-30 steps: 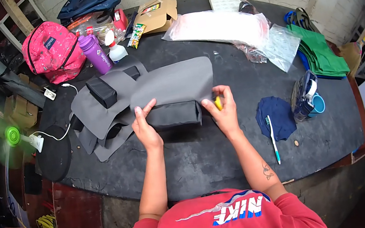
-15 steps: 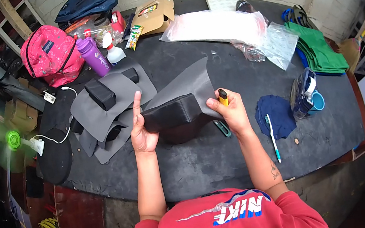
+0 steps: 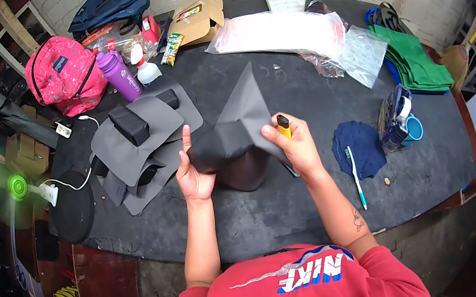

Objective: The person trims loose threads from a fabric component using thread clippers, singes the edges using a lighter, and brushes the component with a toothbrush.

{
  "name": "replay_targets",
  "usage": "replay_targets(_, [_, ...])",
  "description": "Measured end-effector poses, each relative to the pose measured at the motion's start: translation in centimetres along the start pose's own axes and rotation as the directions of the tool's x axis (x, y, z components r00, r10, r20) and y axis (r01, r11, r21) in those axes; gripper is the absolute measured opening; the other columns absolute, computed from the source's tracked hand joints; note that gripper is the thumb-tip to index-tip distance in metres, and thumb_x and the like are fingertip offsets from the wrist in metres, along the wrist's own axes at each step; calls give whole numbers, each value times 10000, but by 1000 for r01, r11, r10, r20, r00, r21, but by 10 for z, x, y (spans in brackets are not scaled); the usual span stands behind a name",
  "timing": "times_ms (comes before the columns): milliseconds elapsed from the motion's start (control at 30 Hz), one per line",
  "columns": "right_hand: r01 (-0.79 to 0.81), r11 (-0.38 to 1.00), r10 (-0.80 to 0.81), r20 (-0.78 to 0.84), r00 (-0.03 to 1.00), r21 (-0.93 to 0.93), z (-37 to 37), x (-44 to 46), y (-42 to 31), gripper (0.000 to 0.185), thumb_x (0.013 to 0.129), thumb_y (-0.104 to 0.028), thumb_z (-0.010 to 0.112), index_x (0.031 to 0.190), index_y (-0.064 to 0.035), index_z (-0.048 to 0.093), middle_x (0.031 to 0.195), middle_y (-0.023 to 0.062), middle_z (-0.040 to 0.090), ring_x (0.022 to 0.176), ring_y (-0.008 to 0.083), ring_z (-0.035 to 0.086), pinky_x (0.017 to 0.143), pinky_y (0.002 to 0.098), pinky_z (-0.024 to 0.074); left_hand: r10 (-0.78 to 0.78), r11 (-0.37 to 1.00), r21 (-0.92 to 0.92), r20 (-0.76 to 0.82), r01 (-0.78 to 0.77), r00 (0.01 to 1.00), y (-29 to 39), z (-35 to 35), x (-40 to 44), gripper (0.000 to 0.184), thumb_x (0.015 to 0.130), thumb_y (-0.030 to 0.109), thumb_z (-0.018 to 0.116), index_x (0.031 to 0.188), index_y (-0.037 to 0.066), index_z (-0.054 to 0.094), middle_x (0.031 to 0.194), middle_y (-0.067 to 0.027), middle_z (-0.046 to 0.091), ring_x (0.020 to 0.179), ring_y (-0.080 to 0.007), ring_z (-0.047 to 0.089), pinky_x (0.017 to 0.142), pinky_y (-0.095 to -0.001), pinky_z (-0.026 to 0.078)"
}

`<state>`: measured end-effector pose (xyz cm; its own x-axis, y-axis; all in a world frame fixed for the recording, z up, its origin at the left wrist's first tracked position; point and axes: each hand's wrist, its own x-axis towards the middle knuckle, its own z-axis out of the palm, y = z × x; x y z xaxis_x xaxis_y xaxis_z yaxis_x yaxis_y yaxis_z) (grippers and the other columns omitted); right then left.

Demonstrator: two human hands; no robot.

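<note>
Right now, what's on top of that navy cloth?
A white-and-teal toothbrush lies partly on the navy cloth, its handle running past the edge; anything underneath is covered.

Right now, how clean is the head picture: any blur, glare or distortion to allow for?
Head view: the near edge of the table bows, seemingly from the wide lens, and the corners go black; same view, the green fan has smeared blades, the plastic-covered white sheet looks washed out, and the black section of the grey piece looks soft, possibly from motion.
</note>
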<state>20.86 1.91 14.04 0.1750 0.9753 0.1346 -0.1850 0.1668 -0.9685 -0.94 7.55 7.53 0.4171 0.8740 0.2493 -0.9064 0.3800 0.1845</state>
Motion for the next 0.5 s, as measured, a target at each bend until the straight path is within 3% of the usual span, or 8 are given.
replay_targets(33, [77, 962, -98, -70, 993, -261, -3, 4, 3, 115, 861, -117, 708, 892, -33, 634, 756, -59, 601, 737, 33, 558, 644, 202, 430, -1, 1000, -1, 2, 1, 1000, 0, 6, 0, 657, 956, 217, 558, 1512, 196, 208, 1366, -161, 502, 1270, -311, 483, 1082, -475, 367])
replay_targets(67, [75, 861, -192, -185, 964, -502, -5, 3, 5, 203, 854, -115, 704, 993, -13, 597, 837, 8, 593, 789, 120, 596, 673, 264, 460, -12, 997, 78, -5, 13, 1000, 1, 10, 1, 657, 956, 204, 556, 1512, 200, 207, 1387, -155, 478, 1289, -308, 462, 1094, -474, 352])
replay_targets(133, [211, 495, -592, -150, 792, -843, -7, 2, 0, 323, 835, -115, 709, 1091, 1, 551, 973, 114, 563, 841, 247, 606, 731, 343, 485, -21, 988, 153, -13, 23, 1000, 0, 19, 0, 657, 955, 192, 555, 1511, 203, 206, 1408, -149, 455, 1308, -306, 440, 1106, -473, 337])
replay_targets(167, [215, 535, -607, -195, 770, -817, -7, 0, 0, 375, 816, -114, 715, 1130, -11, 538, 1072, 175, 516, 899, 329, 585, 778, 401, 486, -21, 978, 206, -39, 29, 999, 0, 23, 1, 654, 953, 166, 549, 1510, 207, 207, 1399, -142, 461, 1305, -308, 442, 1108, -468, 336])
replay_targets(267, [415, 425, -788, -103, 607, -804, -4, -14, -1, 368, 806, -75, 685, 1138, -13, 539, 1076, 174, 507, 967, 316, 534, 800, 353, 456, -10, 957, 288, -75, 31, 997, -1, 22, 3, 648, 951, 117, 529, 1508, 214, 211, 1391, -131, 462, 1300, -309, 444, 1110, -460, 337])
replay_targets(400, [730, 241, -943, 24, 332, -639, -3, -37, 19, 484, 803, -338, 658, 1153, -31, 528, 1017, 119, 467, 837, 240, 491, 722, 355, 418, 66, 924, 381, -169, 3, 983, -9, 32, 7, 619, 957, 70, 476, 1503, 225, 229, 1401, -125, 441, 1285, -299, 458, 1103, -460, 352])
replay_targets(467, [746, 298, -914, 48, 403, -596, 3, -41, 17, 452, 801, -371, 650, 1086, -34, 554, 988, 132, 498, 813, 254, 515, 702, 368, 432, 70, 925, 379, -171, 0, 983, -11, 36, 8, 602, 962, 79, 466, 1500, 227, 239, 1406, -124, 436, 1277, -297, 466, 1101, -462, 354])
replay_targets(500, [673, 464, -807, 38, 589, -575, 7, -37, 12, 362, 811, -305, 649, 1019, -20, 569, 914, 139, 534, 765, 263, 544, 675, 365, 447, 72, 926, 377, -172, -2, 982, -13, 38, 8, 586, 967, 87, 456, 1497, 229, 249, 1411, -123, 430, 1270, -296, 474, 1099, -463, 356])
